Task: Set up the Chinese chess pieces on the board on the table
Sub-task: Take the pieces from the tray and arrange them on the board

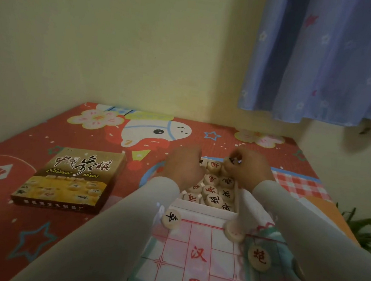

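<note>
On the left of the red patterned table cover [31, 226] lies the box lid [71, 179] printed "Chinese chess". Right of it, the left hand [183, 166] reaches into the white tray [205, 205] of wooden pieces [213, 200], fingers curled downward; whether they hold anything is hidden. The right hand [246, 168] pinches a black-marked piece [233, 160] over the tray's far end, while three more pieces lie on the paper board [196, 257] nearest the camera.

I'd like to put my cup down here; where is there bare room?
Bare cloth lies left of the box lid, and between lid and left sleeve. Crowded: the tray of pieces under both hands, and the board.
</note>
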Available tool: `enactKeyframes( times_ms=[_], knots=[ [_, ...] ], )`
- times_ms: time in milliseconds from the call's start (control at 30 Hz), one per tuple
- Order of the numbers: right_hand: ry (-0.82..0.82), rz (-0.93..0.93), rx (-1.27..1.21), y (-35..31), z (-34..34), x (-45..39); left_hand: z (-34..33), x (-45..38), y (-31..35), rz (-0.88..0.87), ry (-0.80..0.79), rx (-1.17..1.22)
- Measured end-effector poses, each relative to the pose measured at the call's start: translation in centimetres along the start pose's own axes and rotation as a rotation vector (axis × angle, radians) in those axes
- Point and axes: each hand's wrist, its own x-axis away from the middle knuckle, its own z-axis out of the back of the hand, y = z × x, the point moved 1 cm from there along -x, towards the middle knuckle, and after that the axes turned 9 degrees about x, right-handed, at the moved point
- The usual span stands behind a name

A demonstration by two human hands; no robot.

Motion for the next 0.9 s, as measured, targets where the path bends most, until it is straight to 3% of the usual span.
enactKeyframes(
  times_ms=[200, 467, 567, 700, 900],
  knots=[
    [-0.126, 0.004, 0.059, 1.1, -1.9, -0.6, -2.8, -0.1, -0.7, 0.002, -0.028, -0.075],
    [-0.027, 0.04, 0.166, 1.0, -2.6, -0.5, -2.4, -0.1, -1.2, -0.007, -0.016, -0.017],
    [-0.002, 0.031, 0.046, 1.1, -1.9, -0.4, -0.8, -0.9, -1.8, 0.017, 0.083, 0.05],
    [0.053, 0.064, -0.058, -0.1, -2.2, -0.8, -0.4, -2.5, -2.7, -0.033, 0.133, -0.019],
    [-0.016, 0.029, -0.022, -1.6, -3.8, -1.0, -2.0, -2.9, -3.8, -0.067, 0.14, -0.125]
  ],
)
